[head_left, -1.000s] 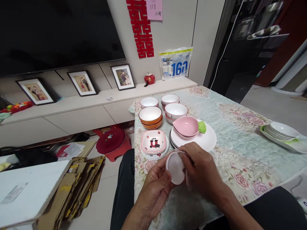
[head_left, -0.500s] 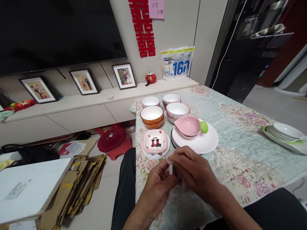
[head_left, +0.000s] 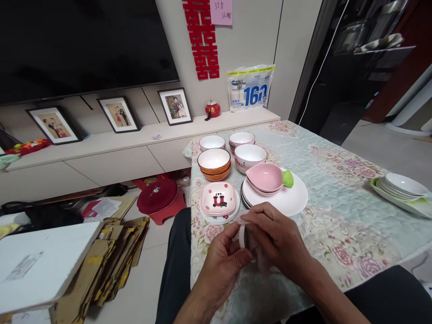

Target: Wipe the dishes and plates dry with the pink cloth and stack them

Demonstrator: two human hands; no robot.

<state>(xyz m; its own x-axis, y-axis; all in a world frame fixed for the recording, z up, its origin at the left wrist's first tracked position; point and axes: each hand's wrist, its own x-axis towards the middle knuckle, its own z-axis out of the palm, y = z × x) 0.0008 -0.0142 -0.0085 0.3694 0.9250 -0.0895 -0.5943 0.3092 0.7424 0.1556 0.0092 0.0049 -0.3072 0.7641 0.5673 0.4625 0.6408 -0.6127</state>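
Note:
My left hand (head_left: pixel 224 256) is closed, thumb and fingers gripping a small white thing with a curved rim (head_left: pixel 242 236); its kind is unclear. From the right, my right hand (head_left: pixel 275 236) curls over the same thing, its fingertips at a pale, translucent part along the top. My fingers hide most of it. Just beyond the hands lie a pink square dish (head_left: pixel 218 198) with a cat print, stacked on small plates, and a large white oval plate (head_left: pixel 297 195) carrying pink leaf-shaped bowls (head_left: pixel 265 176) with a green handle.
Orange bowls (head_left: pixel 213 164) and white bowls (head_left: pixel 250 157) stand farther back on the flowered tablecloth (head_left: pixel 351 243). Small white dishes (head_left: pixel 403 184) sit at the right edge. On the left floor are flattened cardboard (head_left: pixel 101 265), a white foam box (head_left: pixel 43 261) and a red stool (head_left: pixel 158 200).
The fingers of my right hand have shifted slightly over the white thing, and more of its curved rim shows. The dishes stay where they were.

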